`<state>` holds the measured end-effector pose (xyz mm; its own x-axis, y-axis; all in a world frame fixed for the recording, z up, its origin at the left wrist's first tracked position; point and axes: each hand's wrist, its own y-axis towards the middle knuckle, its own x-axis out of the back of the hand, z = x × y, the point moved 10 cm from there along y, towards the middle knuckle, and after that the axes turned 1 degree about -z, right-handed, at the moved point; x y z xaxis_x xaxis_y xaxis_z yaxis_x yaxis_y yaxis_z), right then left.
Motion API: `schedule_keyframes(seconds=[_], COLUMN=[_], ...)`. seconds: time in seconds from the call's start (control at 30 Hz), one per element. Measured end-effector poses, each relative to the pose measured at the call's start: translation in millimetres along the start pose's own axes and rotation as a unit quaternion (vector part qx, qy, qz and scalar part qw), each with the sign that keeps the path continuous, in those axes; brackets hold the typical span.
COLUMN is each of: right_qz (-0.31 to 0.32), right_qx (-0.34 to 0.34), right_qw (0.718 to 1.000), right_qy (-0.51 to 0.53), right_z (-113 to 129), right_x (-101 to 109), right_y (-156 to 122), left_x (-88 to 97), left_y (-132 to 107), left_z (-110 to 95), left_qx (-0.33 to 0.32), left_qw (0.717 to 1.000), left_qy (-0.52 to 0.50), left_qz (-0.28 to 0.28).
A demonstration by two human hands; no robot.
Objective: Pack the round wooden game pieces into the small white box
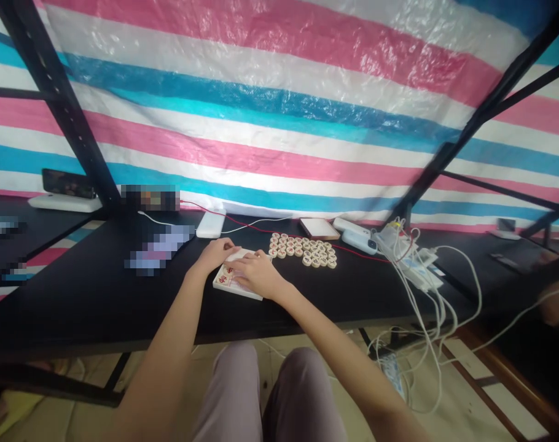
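Observation:
A white box with red print (228,283) lies on the black table (95,294) right in front of me. My left hand (217,253) rests on its far left corner with the fingers curled over the edge. Across the top of the box lies my right hand (256,274), fingers bent and pressed down on the lid. Just beyond the box to the right, several round wooden chess pieces with red and dark marks (303,249) are laid out in rows on the table.
A white power bank (211,224), a phone lying flat (319,228) and white chargers with a tangle of white cables (415,264) sit at the back and right. Black shelf posts (58,98) and a striped tarp stand behind. My knees (270,393) are under the table edge.

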<state>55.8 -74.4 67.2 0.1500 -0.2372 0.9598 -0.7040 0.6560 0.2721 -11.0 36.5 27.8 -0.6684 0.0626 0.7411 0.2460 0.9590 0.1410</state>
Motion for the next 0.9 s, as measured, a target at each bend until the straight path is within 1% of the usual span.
schedule_keyframes(seconds=[0.07, 0.13, 0.23, 0.3, 0.37, 0.43, 0.5, 0.57, 0.6, 0.67, 0.77, 0.9], right_qz=[-0.005, 0.004, 0.013, 0.01, -0.016, -0.078, -0.155, -0.19, -0.182, -0.154, -0.113, -0.1], right_qx=[0.014, 0.02, -0.005, -0.032, -0.068, -0.116, -0.179, -0.238, -0.253, -0.273, -0.285, -0.275], right_qw=[1.0, 1.0, 1.0, 0.999, 0.997, 0.987, 0.964, 0.945, 0.944, 0.947, 0.952, 0.953], right_qy=[0.006, 0.012, 0.015, 0.016, 0.035, 0.077, 0.118, 0.116, 0.108, 0.073, -0.004, -0.082], right_z=[4.2, 7.9, 4.8, -3.8, -20.4, -46.3, -79.1, -107.6, -116.4, -125.7, -126.0, -120.3], right_x=[1.1, -1.0, -3.7, -1.5, 8.1, 25.2, 42.0, 47.4, 44.5, 35.5, 23.0, 20.6], right_y=[-2.4, -2.1, 0.8, -0.2, -7.7, -24.6, -50.9, -78.1, -87.8, -100.9, -107.4, -104.8], left_x=[-2.4, -3.7, -4.4, -5.3, -6.1, -5.6, -4.3, -3.4, -3.1, -2.8, -2.2, -2.3], left_y=[1.6, 3.0, 4.0, 3.8, 2.6, 0.9, -0.6, -1.2, -1.3, -1.6, -2.8, -4.4], left_z=[1.3, 3.0, 5.6, 6.5, 6.5, 5.9, 4.2, 2.8, 2.5, 2.0, -0.2, -1.3], left_qx=[-0.001, -0.006, -0.012, -0.01, -0.004, 0.005, 0.008, 0.01, 0.012, 0.018, 0.021, 0.021], left_qw=[1.0, 1.0, 1.0, 1.0, 1.0, 1.0, 1.0, 1.0, 1.0, 1.0, 0.999, 0.999], left_qy=[0.004, 0.002, 0.005, 0.008, 0.01, 0.009, 0.005, 0.005, 0.008, 0.018, 0.029, 0.032], left_qz=[0.006, 0.004, -0.003, 0.0, 0.007, 0.011, 0.01, 0.01, 0.011, 0.014, 0.017, 0.015])
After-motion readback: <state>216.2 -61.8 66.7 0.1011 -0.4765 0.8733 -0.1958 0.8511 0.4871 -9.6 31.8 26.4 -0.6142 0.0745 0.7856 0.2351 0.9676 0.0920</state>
